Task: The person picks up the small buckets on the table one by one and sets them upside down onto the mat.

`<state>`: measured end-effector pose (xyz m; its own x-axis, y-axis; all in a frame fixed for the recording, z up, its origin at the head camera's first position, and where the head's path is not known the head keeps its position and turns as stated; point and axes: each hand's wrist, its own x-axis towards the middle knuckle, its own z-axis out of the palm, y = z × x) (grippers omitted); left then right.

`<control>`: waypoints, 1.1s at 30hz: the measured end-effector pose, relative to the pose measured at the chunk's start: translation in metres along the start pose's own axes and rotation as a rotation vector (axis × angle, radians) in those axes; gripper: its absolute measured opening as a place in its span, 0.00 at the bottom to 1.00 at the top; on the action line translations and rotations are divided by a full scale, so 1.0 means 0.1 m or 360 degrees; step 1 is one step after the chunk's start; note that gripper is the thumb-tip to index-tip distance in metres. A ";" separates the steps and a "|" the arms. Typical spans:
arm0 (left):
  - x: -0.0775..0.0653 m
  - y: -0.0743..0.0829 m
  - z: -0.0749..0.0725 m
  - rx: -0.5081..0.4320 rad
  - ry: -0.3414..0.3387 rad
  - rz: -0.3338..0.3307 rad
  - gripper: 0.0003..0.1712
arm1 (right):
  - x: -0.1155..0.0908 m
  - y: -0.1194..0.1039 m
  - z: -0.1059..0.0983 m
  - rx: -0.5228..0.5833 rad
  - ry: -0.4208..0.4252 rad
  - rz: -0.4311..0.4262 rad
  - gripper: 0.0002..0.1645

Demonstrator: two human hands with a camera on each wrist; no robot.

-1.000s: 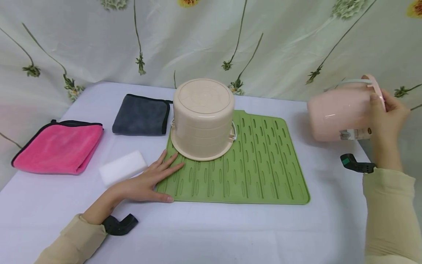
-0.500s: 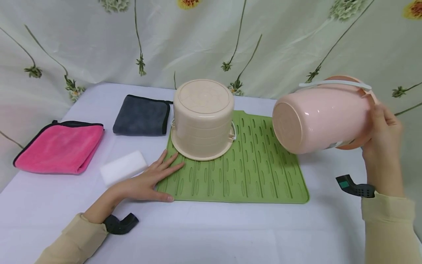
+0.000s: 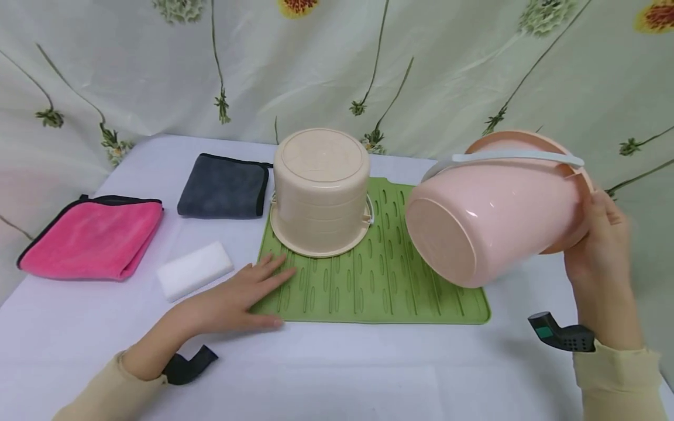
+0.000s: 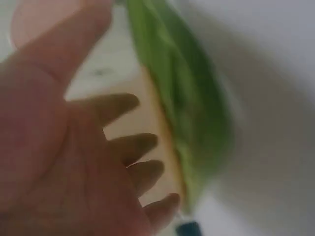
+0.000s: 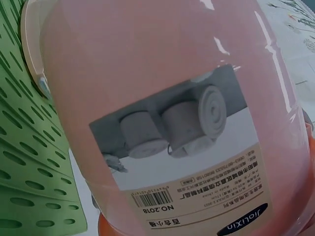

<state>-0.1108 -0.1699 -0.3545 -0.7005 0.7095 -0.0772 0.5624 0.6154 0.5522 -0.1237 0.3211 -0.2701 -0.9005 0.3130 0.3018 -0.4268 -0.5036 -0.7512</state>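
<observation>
My right hand grips the rim of a pink bucket and holds it tilted over the right part of the green draining mat. The bucket's base faces left and toward me, and its pale handle lies along the upper side. A printed label shows on its wall in the right wrist view. My left hand is spread, palm down, over the mat's front left corner; the left wrist view shows its straight fingers. A beige bucket stands upside down on the mat's back left.
To the left lie a folded pink towel, a folded dark grey towel and a white sponge block, close to my left forearm. A flower-patterned curtain hangs behind the white-covered table.
My right hand has brought the pink bucket leftward and nearer, from beside the mat to over it, its base turning toward me. My left hand has shifted slightly, its fingers now lifted.
</observation>
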 end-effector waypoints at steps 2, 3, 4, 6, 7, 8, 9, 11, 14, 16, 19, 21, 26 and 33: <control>0.04 0.16 -0.02 0.0005 0.0022 0.0040 0.50 | -0.04 0.02 0.01 0.0037 -0.0110 -0.0029 0.16; 0.08 0.23 -0.03 -0.0032 0.0044 0.0068 0.51 | -0.06 0.03 0.02 0.0070 -0.0171 -0.0037 0.16; 0.13 0.30 -0.04 -0.0081 0.0077 0.0096 0.52 | -0.07 0.04 0.02 0.0107 -0.0243 -0.0046 0.16; 0.25 0.40 -0.05 -0.0202 0.0152 0.0165 0.56 | -0.08 0.07 0.01 0.0176 -0.0341 -0.0019 0.17; 0.32 0.45 -0.06 -0.0251 0.0191 0.0189 0.58 | -0.09 0.09 0.01 0.0221 -0.0373 0.0001 0.17; 0.38 0.49 -0.06 -0.0293 0.0234 0.0221 0.61 | -0.10 0.12 0.01 0.0250 -0.0392 0.0016 0.17; 0.45 0.52 -0.06 -0.0330 0.0273 0.0242 0.64 | -0.10 0.15 0.01 0.0277 -0.0410 0.0037 0.18; 0.57 0.59 -0.05 -0.0372 0.0338 0.0265 0.68 | -0.12 0.19 0.01 0.0319 -0.0407 0.0088 0.17; 0.77 0.67 -0.03 -0.0429 0.0415 0.0309 0.73 | -0.15 0.26 0.00 0.0350 -0.0414 0.0138 0.17; 0.90 0.70 0.00 -0.0460 0.0453 0.0356 0.76 | -0.16 0.29 -0.01 0.0360 -0.0431 0.0164 0.17; 1.08 0.73 0.06 -0.0530 0.0501 0.0442 0.80 | -0.17 0.34 -0.02 0.0374 -0.0454 0.0174 0.16; 1.16 0.73 0.11 -0.0585 0.0519 0.0495 0.82 | -0.18 0.38 -0.03 0.0436 -0.0476 0.0208 0.15; 1.28 0.77 0.24 -0.0739 0.0516 0.0614 0.85 | -0.22 0.48 -0.03 0.0675 -0.0477 0.0357 0.14; 1.36 0.82 0.31 -0.0834 0.0617 0.0739 0.83 | -0.26 0.62 -0.02 0.0840 -0.0500 0.0504 0.22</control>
<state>-0.1458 -0.0122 -0.3455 -0.6025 0.6243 0.4972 0.6221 -0.0230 0.7826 -0.1264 0.2833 -0.3252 -0.9358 -0.1219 0.3308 -0.0508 -0.8819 -0.4688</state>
